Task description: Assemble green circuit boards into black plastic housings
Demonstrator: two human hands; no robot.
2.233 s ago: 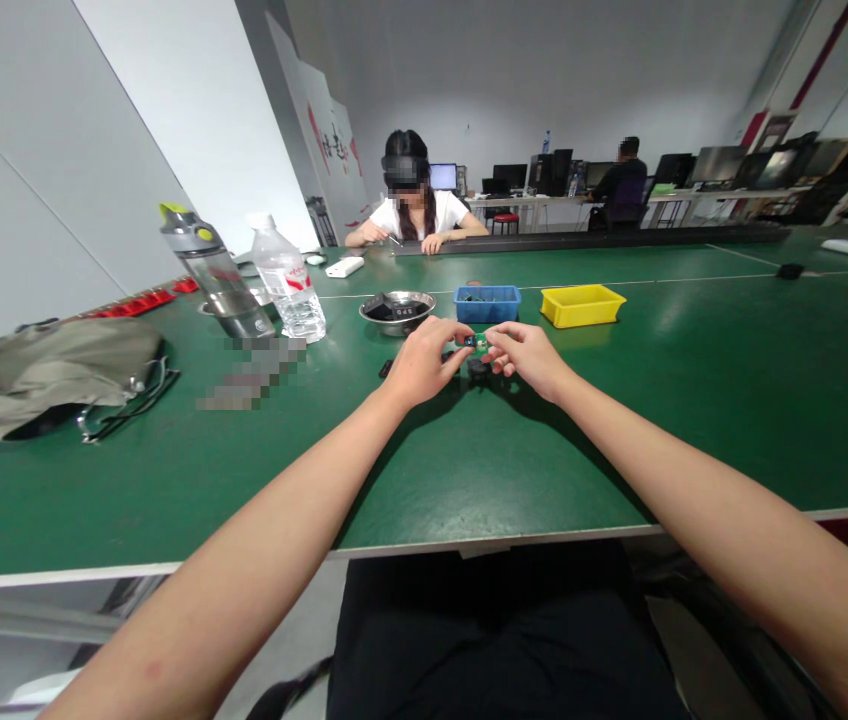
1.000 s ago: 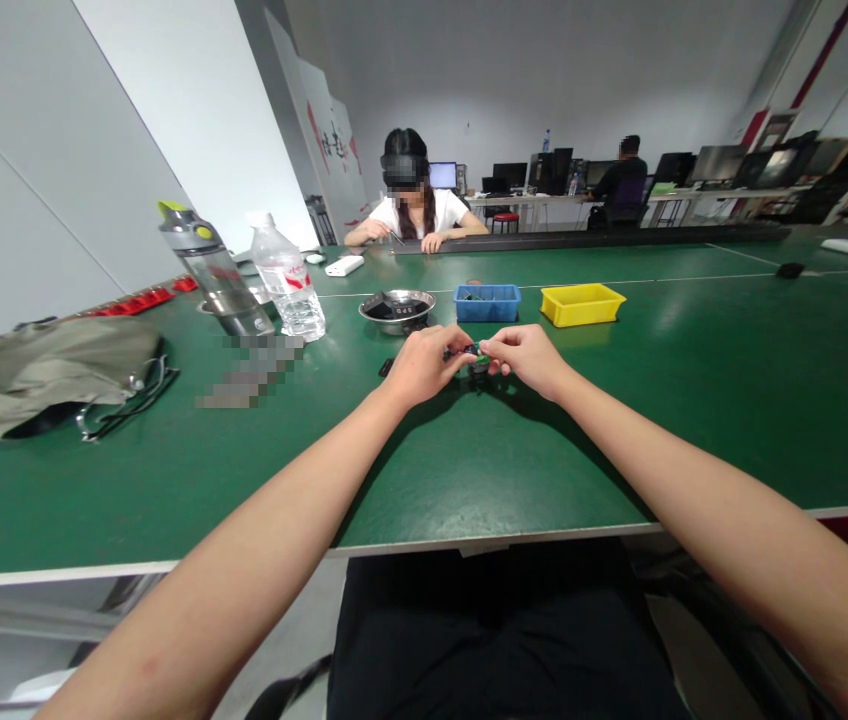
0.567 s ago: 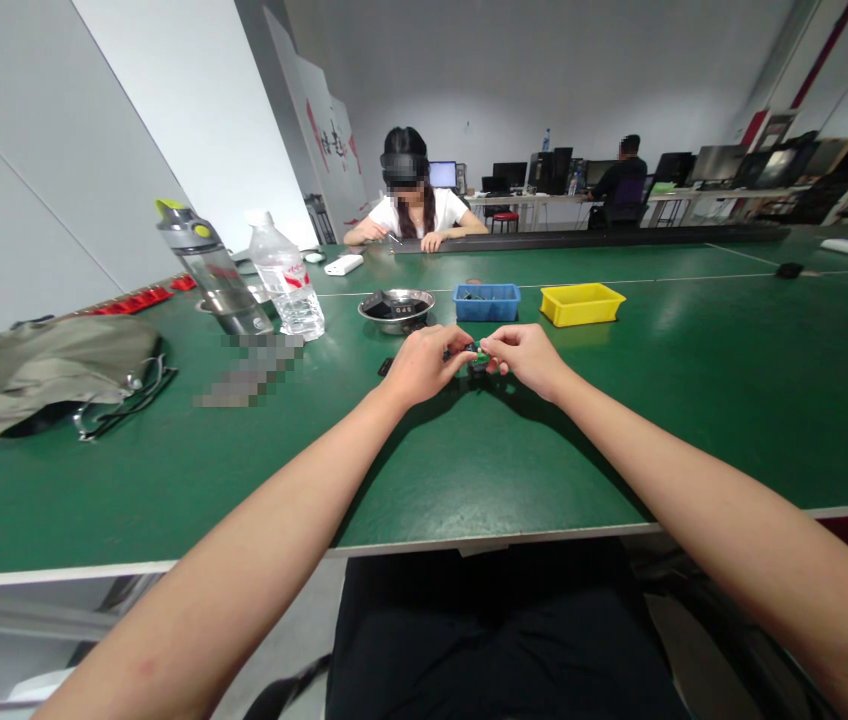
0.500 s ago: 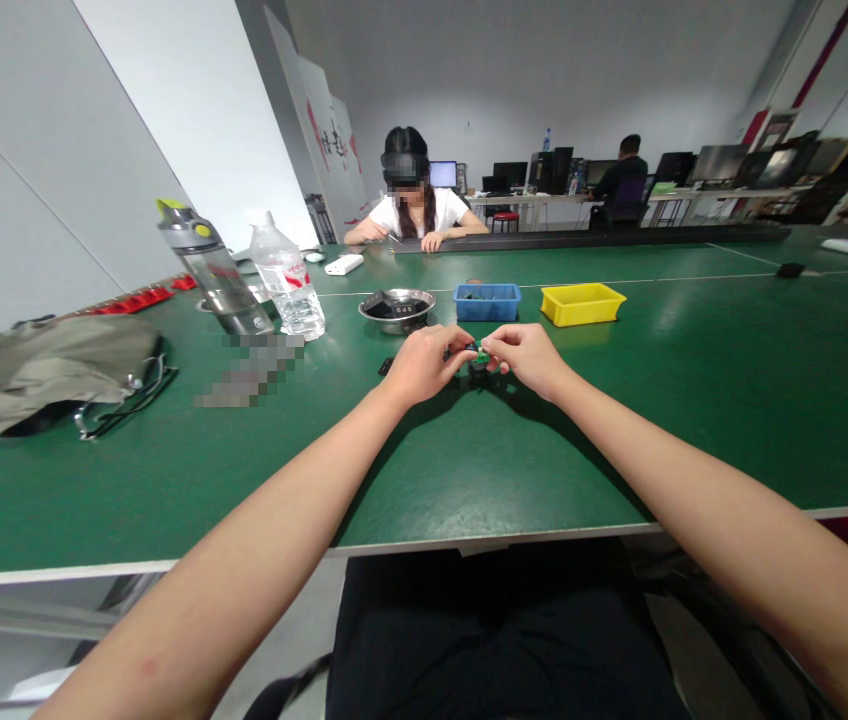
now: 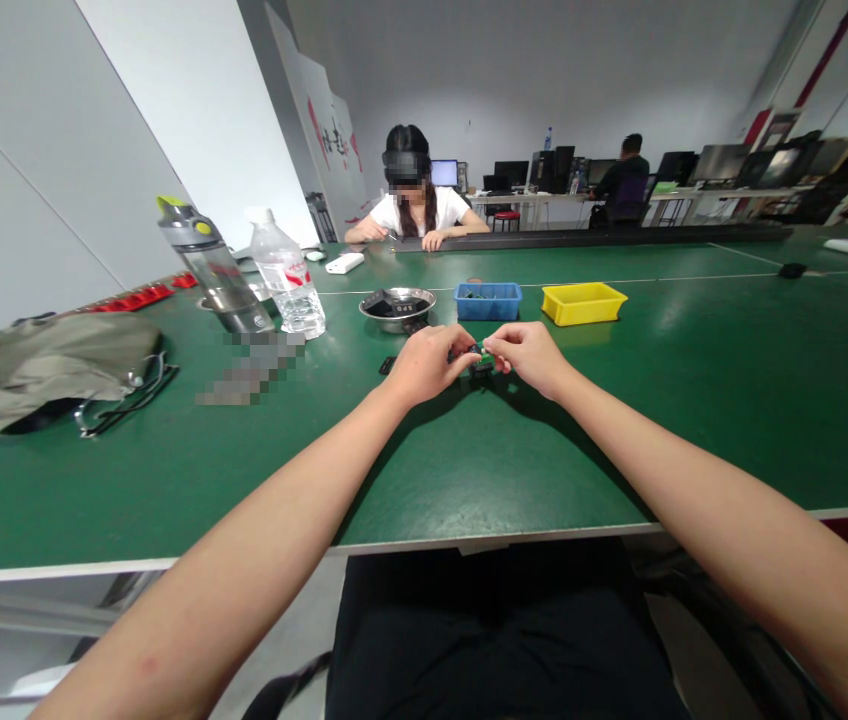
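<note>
Between my two hands, just above the green table (image 5: 424,490), is a small green circuit board (image 5: 485,358) with a dark part under it. My left hand (image 5: 430,362) is closed, thumb and fingers pinching the board's left side. From the right, my right hand (image 5: 530,356) pinches the board's near right corner, where a tiny pale bit shows at the fingertips. The fingers cover most of the board, so its details are too small to tell. A small black piece (image 5: 387,365) lies on the table left of my left hand.
Beyond my hands stand a metal bowl (image 5: 397,322) of black parts, a blue bin (image 5: 488,306) with small parts, and a yellow bin (image 5: 583,305). To the left are a water bottle (image 5: 290,280), a grey drinking bottle (image 5: 218,275) and a cloth bag (image 5: 56,365). A person (image 5: 424,215) sits opposite.
Both hands stay nearly in place around the circuit board. The board and the fingertips have shifted very slightly, and a little more green shows between them.
</note>
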